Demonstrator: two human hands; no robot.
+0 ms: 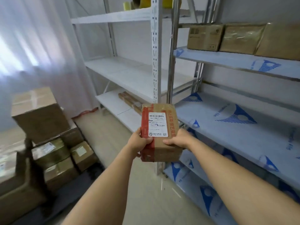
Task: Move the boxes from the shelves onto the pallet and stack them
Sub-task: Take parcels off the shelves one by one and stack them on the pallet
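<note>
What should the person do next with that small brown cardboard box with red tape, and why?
Probably swing it left and down toward the stacked cardboard boxes on the dark pallet. The left hand and right hand already grip the small brown red-taped cardboard box in mid-air, clear of the blue-printed shelves.

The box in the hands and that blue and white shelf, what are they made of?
The box looks like brown cardboard: matte, creased, sealed with shiny red tape, with a white paper label. The shelf seems metal under a glossy blue-printed protective film; its posts look like shiny steel, though the film hides the board itself.
</note>
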